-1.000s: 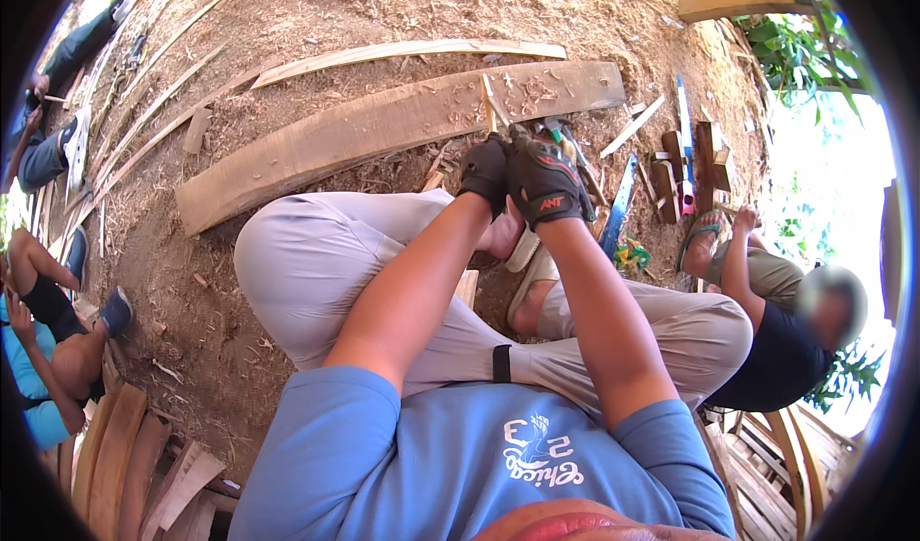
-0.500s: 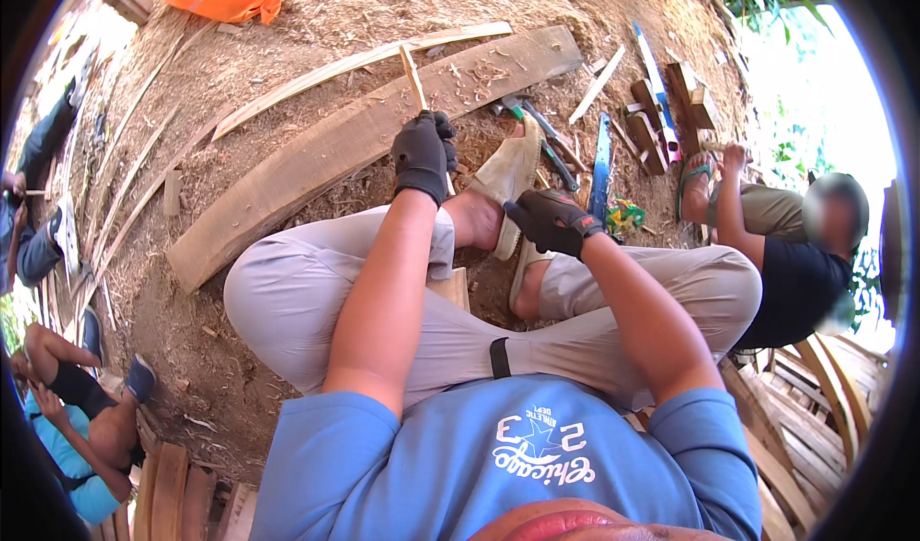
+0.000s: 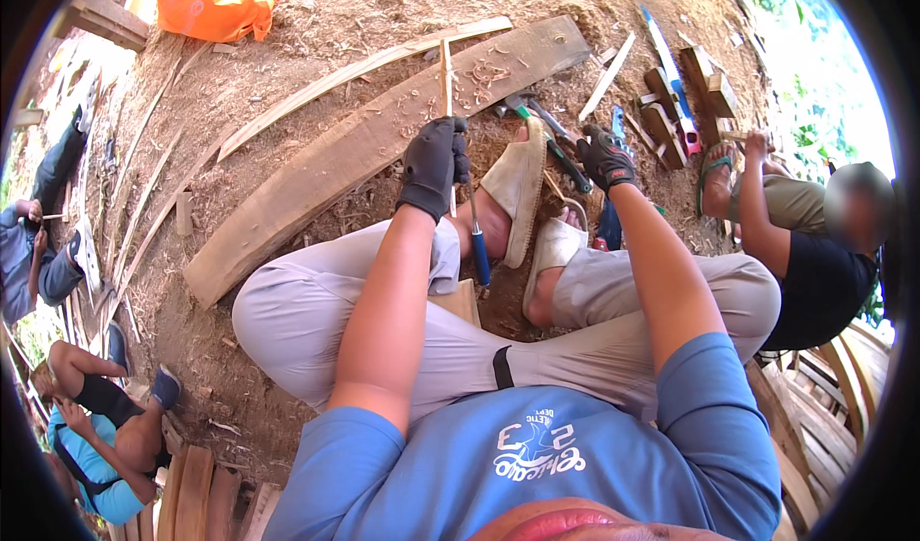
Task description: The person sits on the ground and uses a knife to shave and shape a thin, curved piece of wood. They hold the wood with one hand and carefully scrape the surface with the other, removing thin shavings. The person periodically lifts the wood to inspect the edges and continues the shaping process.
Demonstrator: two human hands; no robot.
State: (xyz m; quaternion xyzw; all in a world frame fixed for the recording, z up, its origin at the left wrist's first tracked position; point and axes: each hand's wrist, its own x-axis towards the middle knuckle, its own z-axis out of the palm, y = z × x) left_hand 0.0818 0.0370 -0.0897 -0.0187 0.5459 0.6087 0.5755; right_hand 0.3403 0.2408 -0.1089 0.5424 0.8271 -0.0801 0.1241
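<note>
I sit cross-legged on dirt in grey trousers and sandals (image 3: 517, 191). My left hand (image 3: 436, 162), in a black glove, grips a thin pale wooden strip (image 3: 446, 76) that stands upright in front of my knee. Just below that hand a blue-handled tool (image 3: 477, 249) lies against my ankle. My right hand (image 3: 606, 158), also gloved, reaches out to the right over a cluster of hand tools (image 3: 551, 134) with dark and green handles. Its fingers are curled at the end of a dark handle; whether it grips it is unclear.
A long rough plank (image 3: 364, 148) with shavings lies across the dirt ahead, thin strips beside it. An orange bag (image 3: 216, 0) sits at the top. Wooden blocks (image 3: 685, 95) lie to the right beside a seated person (image 3: 815, 253). Other people (image 3: 96, 426) sit at the left, near stacked boards (image 3: 196, 493).
My hands have parted: the left has lifted the strip upright, and the right has swung out rightward from my foot to the tools.
</note>
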